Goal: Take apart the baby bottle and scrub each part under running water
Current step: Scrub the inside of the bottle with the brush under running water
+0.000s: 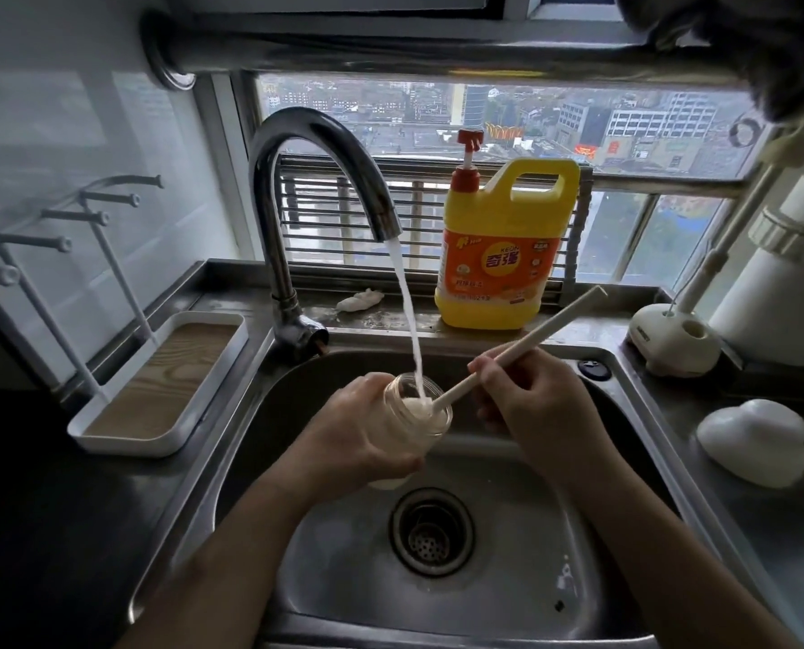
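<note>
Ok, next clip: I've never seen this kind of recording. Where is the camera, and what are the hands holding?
There is no machine here: a person wears a wide-angle camera on the head, so the one picture looks down along their own arms. The left hand grips a clear bottle body over the steel sink. The right hand holds a long pale brush handle, its head inside the bottle mouth. Water runs from the faucet into the bottle. A yellow detergent jug stands on the ledge behind; a white tray sits left of the sink.

Home kitchen: steel sink (634, 395), faucet (297, 189) (running), dish soap (503, 255).
</note>
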